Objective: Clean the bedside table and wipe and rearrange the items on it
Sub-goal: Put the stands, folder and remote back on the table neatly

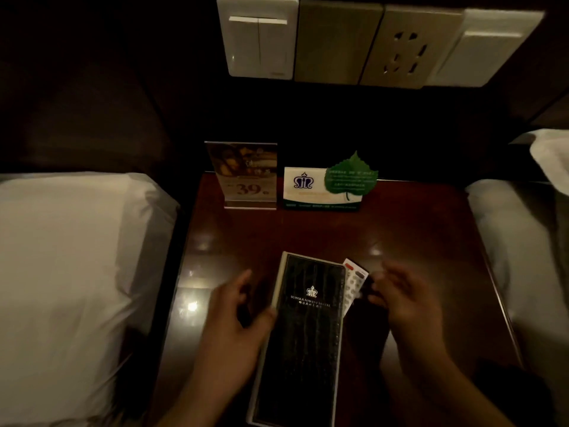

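Note:
A black hotel folder (303, 337) lies lengthwise on the dark red bedside table (409, 229). My left hand (237, 318) touches the folder's left edge with the thumb, fingers spread. A white remote control (354, 283) pokes out from under the folder's right side. My right hand (406, 300) hovers just right of the remote, fingers curled and blurred; whether it touches the remote is unclear. At the table's back stand an acrylic sign holder (246, 175), a white tent card (308, 189) and a green leaf-shaped card (351, 178).
White beds flank the table: one on the left (70, 272), one on the right (523, 241). Above on the dark wall is a panel of light switches (258, 38) and a socket (406, 52). The room is dim.

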The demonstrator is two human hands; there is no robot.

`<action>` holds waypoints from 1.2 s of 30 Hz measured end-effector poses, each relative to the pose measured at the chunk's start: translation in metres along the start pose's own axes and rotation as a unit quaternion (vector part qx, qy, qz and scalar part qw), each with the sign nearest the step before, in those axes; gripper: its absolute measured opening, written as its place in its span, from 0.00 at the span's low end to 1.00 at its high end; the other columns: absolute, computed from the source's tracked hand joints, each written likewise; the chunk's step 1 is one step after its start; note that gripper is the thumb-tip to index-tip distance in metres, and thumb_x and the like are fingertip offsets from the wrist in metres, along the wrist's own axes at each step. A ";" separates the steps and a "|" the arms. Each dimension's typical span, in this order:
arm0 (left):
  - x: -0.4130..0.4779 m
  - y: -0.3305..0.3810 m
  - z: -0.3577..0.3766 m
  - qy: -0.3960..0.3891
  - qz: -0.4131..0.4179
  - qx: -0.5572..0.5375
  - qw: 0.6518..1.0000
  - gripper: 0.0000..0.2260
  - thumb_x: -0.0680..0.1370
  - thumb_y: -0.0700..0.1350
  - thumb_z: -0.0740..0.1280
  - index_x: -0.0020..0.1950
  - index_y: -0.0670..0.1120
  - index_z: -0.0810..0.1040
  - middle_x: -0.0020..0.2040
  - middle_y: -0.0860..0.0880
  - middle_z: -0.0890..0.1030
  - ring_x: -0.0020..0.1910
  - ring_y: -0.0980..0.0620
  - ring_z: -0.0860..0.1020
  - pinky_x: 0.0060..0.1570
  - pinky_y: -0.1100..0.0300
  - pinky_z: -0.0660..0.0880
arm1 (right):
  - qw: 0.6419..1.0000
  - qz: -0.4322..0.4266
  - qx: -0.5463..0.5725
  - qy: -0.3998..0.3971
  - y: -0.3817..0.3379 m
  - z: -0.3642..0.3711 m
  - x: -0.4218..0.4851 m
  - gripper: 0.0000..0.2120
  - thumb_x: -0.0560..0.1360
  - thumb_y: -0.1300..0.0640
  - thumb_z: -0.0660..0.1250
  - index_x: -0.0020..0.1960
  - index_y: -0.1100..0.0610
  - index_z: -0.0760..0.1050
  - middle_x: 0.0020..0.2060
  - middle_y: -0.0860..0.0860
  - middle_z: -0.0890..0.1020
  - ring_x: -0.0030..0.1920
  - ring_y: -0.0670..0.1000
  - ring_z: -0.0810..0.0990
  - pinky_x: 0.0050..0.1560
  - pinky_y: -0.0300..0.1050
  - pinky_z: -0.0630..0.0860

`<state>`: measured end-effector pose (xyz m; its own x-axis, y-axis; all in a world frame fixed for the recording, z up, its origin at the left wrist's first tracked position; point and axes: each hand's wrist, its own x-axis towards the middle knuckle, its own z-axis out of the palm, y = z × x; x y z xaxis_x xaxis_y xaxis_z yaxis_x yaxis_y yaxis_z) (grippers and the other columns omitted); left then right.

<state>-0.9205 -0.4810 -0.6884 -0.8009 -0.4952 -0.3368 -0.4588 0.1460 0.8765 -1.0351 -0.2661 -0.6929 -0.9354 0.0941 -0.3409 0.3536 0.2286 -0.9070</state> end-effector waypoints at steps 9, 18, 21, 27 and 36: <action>-0.078 0.020 0.056 -0.096 -0.018 0.388 0.917 0.55 0.57 0.74 0.64 0.78 0.65 0.40 0.81 0.43 0.38 0.79 0.40 0.53 0.66 0.39 0.67 | 0.983 0.108 -0.084 -0.119 0.043 0.005 -0.088 0.07 0.76 0.59 0.70 0.43 0.48 0.84 0.41 0.51 0.84 0.40 0.52 0.84 0.42 0.51 0.81; -0.083 -0.004 0.029 0.010 -0.056 0.384 0.921 0.37 0.62 0.64 0.63 0.70 0.53 0.75 0.74 0.37 0.70 0.59 0.33 0.77 0.45 0.41 0.76 | 0.955 0.011 -0.165 -0.245 0.029 0.050 -0.114 0.15 0.76 0.53 0.69 0.37 0.35 0.77 0.48 0.48 0.77 0.50 0.42 0.78 0.54 0.35 0.74; -0.081 -0.008 0.017 0.037 -0.053 0.366 0.928 0.35 0.64 0.63 0.62 0.71 0.54 0.71 0.73 0.36 0.69 0.59 0.31 0.76 0.46 0.40 0.75 | 0.942 -0.016 -0.188 -0.278 0.025 0.064 -0.117 0.10 0.77 0.50 0.68 0.40 0.36 0.76 0.49 0.47 0.76 0.51 0.39 0.76 0.50 0.25 0.68; -0.080 -0.014 0.008 -0.015 -0.081 0.362 0.929 0.56 0.51 0.63 0.75 0.76 0.61 0.53 0.78 0.36 0.59 0.69 0.32 0.69 0.54 0.36 0.74 | 0.970 0.076 -0.086 -0.215 0.022 0.068 -0.089 0.06 0.77 0.53 0.68 0.51 0.43 0.79 0.48 0.51 0.83 0.43 0.48 0.83 0.45 0.46 0.82; -0.081 -0.024 0.004 0.008 -0.075 0.388 0.919 0.57 0.58 0.73 0.63 0.66 0.67 0.19 0.74 0.49 0.24 0.77 0.45 0.41 0.72 0.44 0.59 | 0.981 0.044 -0.001 -0.187 -0.001 0.091 -0.022 0.22 0.79 0.47 0.63 0.73 0.46 0.66 0.64 0.48 0.76 0.53 0.49 0.83 0.42 0.40 0.81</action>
<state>-0.8465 -0.4412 -0.6832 -0.7041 -0.5701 -0.4233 -0.7039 0.6390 0.3101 -1.0155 -0.3566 -0.7067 -0.8385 -0.2475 -0.4855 0.4335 0.2369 -0.8695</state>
